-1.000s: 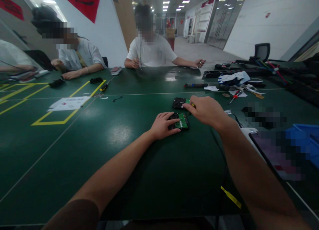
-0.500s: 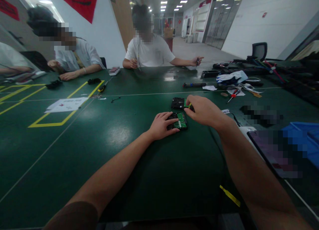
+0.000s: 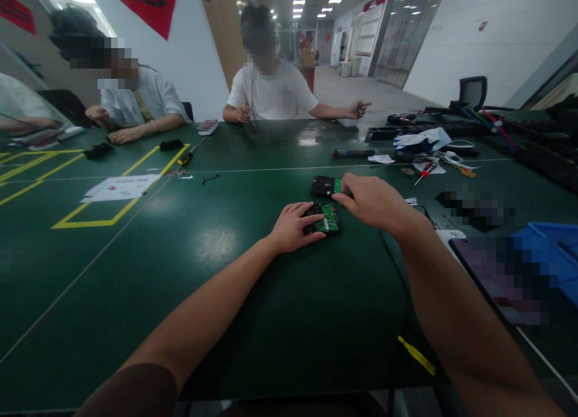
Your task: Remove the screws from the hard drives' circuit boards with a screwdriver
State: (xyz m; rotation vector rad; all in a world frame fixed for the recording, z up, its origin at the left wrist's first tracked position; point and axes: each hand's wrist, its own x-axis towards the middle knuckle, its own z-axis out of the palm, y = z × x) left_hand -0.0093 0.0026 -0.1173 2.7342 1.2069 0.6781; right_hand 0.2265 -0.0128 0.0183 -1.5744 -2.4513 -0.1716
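Note:
Fingers spread, my left hand (image 3: pixel 292 227) lies over the left part of a hard drive (image 3: pixel 329 219) whose green circuit board faces up. Just behind that drive is a second hard drive (image 3: pixel 324 186), black with a green board at its right side. My right hand (image 3: pixel 359 194) is closed at the second drive's right end, its fingers curled together. What is inside its fingers is hidden in the current view. Both drives rest flat on the dark green table (image 3: pixel 235 308).
A yellow strip (image 3: pixel 418 355) lies near the front edge. At right are a phone-like device (image 3: pixel 492 278), a blue bin (image 3: pixel 548 248) and a red-tipped screwdriver (image 3: pixel 423 174). Two people sit across the table, near a paper sheet (image 3: pixel 120 188) and a yellow-black screwdriver (image 3: pixel 185 157).
The fingers of my right hand have turned slightly, and the dark, yellow-marked tool handle that showed between them is now out of sight. My left hand stays on the nearer drive.

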